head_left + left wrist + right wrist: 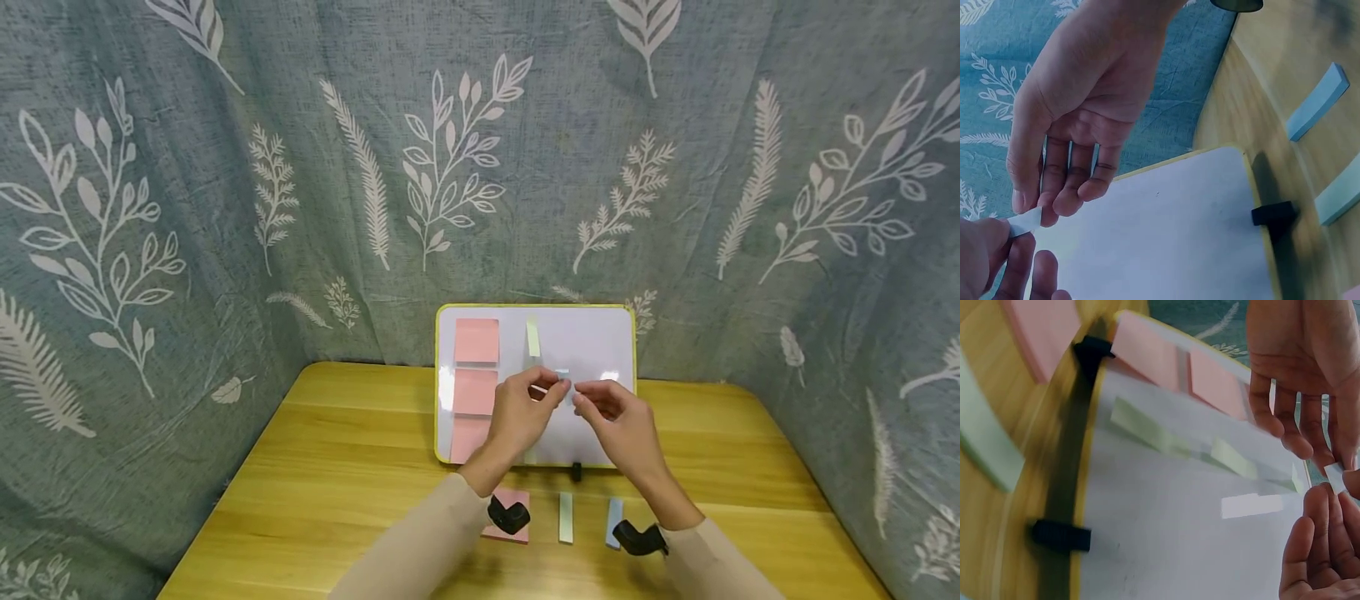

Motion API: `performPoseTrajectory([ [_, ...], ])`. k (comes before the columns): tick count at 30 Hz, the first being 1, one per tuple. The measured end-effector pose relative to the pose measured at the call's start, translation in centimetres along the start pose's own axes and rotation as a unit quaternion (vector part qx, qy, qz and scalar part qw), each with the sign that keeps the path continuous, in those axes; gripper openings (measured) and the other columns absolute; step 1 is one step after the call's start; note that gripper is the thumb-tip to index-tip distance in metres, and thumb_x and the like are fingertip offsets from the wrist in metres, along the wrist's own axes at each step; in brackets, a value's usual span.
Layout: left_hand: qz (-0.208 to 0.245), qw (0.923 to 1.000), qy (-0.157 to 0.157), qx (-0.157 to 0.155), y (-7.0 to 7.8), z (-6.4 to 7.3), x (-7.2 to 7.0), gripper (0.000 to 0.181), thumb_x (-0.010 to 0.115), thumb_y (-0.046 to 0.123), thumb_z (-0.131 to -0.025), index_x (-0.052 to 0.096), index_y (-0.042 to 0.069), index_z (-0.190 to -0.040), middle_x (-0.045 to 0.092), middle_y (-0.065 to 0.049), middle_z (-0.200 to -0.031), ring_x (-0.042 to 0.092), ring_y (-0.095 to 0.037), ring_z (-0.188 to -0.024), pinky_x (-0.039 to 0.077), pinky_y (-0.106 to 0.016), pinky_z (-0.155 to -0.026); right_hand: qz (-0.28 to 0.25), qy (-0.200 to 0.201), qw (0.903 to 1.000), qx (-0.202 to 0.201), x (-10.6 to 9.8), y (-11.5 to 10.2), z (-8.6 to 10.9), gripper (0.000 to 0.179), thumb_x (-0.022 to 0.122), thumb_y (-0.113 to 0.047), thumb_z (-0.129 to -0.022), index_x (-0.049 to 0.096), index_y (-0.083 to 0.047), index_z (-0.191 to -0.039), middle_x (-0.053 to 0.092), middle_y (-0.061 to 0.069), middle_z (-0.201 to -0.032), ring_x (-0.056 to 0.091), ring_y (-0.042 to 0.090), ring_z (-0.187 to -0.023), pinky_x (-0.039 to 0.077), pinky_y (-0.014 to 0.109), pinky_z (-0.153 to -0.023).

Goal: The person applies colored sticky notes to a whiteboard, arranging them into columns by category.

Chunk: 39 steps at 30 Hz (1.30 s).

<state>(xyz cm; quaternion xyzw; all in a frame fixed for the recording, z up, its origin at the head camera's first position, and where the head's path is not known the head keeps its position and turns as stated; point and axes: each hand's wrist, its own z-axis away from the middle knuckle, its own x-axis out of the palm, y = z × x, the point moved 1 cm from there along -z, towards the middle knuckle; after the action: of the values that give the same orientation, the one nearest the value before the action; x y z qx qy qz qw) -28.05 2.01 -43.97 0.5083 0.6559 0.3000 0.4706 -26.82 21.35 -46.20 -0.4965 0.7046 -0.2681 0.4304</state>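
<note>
Above the whiteboard (592,333), my left hand (523,410) pinches a small pale-blue sticky note (1026,221) between thumb and fingers. My right hand (621,421) meets it from the other side; in the right wrist view its thumb (1350,482) lies over the edge of the note. The remaining fingers of both hands are loosely bent. Pink sticky notes (477,340) form a column on the board's left side. Narrow green sticky notes (1233,457) line up beside them, partly hidden behind my left hand in the head view.
A pink pad (517,498), a green strip pad (566,518) and a blue strip pad (614,512) lie on the wooden table (360,450) before the board. Black clips (1063,535) sit at its lower edge. A leaf-patterned curtain (510,167) hangs behind and at both sides.
</note>
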Motion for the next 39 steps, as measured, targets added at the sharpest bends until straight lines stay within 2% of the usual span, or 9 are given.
performPoseTrajectory([
  [3,-0.009,0.9999,-0.003,0.013,0.4,-0.5,-0.3,0.020,0.080,0.032,-0.113,0.088,0.014,-0.118,0.089,-0.005,-0.114,0.083,-0.024,-0.101,0.065,-0.024,-0.082,-0.031,-0.005,0.9991,0.029,0.2,-0.3,-0.4,0.020,0.079,-0.018,-0.114,0.084,-0.003,-0.127,0.083,0.029,-0.112,0.082,0.009,-0.091,0.067,0.024,-0.086],
  [6,-0.018,0.9996,-0.005,0.020,0.7,-1.0,-0.4,0.020,0.080,0.032,-0.113,0.088,0.014,-0.118,0.089,-0.005,-0.114,0.083,-0.025,-0.102,0.065,-0.025,-0.083,-0.043,-0.004,0.9979,0.047,0.4,-0.6,-0.9,0.022,0.079,-0.021,-0.114,0.084,-0.002,-0.124,0.083,0.029,-0.110,0.082,0.011,-0.089,0.069,0.030,-0.085],
  [12,-0.031,0.9992,-0.007,0.026,1.0,-2.1,-0.6,0.022,0.080,0.034,-0.114,0.087,0.014,-0.121,0.088,-0.007,-0.114,0.084,-0.027,-0.100,0.066,-0.028,-0.079,-0.056,0.004,0.9957,0.074,0.5,-0.7,-1.8,0.029,0.079,-0.028,-0.114,0.084,-0.001,-0.122,0.086,0.021,-0.106,0.080,0.010,-0.087,0.067,0.032,-0.085],
  [14,-0.038,0.9989,-0.009,0.027,1.0,-2.6,-0.6,0.023,0.080,0.034,-0.113,0.086,0.015,-0.124,0.088,-0.007,-0.114,0.084,-0.027,-0.100,0.066,-0.028,-0.080,-0.065,0.009,0.9948,0.078,0.5,-0.6,-2.3,0.030,0.079,-0.027,-0.114,0.084,0.001,-0.123,0.087,0.015,-0.104,0.080,0.009,-0.086,0.067,0.029,-0.084],
  [19,-0.049,0.9982,-0.010,0.033,1.0,-3.3,-0.9,0.024,0.080,0.033,-0.114,0.083,0.017,-0.132,0.087,-0.007,-0.116,0.084,-0.027,-0.102,0.068,-0.031,-0.085,-0.090,0.018,0.9912,0.095,0.4,0.2,-3.6,0.035,0.079,-0.026,-0.115,0.081,0.007,-0.125,0.085,-0.009,-0.096,0.078,0.006,-0.084,0.065,0.022,-0.079],
  [23,-0.069,0.9963,0.004,0.051,1.0,-4.0,-1.3,0.025,0.081,0.031,-0.113,0.082,0.017,-0.134,0.087,-0.006,-0.113,0.083,-0.024,-0.098,0.066,-0.029,-0.081,-0.094,0.021,0.9891,0.112,0.1,0.4,-4.5,0.038,0.080,-0.028,-0.114,0.080,0.007,-0.127,0.084,-0.013,-0.095,0.079,0.006,-0.084,0.067,0.022,-0.078],
  [31,-0.123,0.9841,0.030,0.125,0.6,-6.1,-1.9,0.028,0.084,0.025,-0.111,0.080,0.015,-0.137,0.087,-0.005,-0.110,0.084,-0.023,-0.091,0.064,-0.028,-0.076,-0.112,0.016,0.9836,0.140,-0.2,0.7,-6.1,0.045,0.081,-0.032,-0.113,0.078,0.007,-0.133,0.085,-0.012,-0.098,0.080,0.004,-0.086,0.068,0.022,-0.080],
  [39,-0.185,0.9683,0.045,0.162,0.8,-8.5,-3.0,0.029,0.084,0.028,-0.111,0.081,0.015,-0.136,0.084,-0.005,-0.122,0.083,-0.025,-0.103,0.067,-0.036,-0.087,-0.128,0.035,0.9768,0.168,-0.2,1.4,-7.3,0.043,0.083,-0.029,-0.112,0.078,0.007,-0.135,0.087,-0.011,-0.094,0.081,0.003,-0.081,0.068,0.022,-0.077],
])
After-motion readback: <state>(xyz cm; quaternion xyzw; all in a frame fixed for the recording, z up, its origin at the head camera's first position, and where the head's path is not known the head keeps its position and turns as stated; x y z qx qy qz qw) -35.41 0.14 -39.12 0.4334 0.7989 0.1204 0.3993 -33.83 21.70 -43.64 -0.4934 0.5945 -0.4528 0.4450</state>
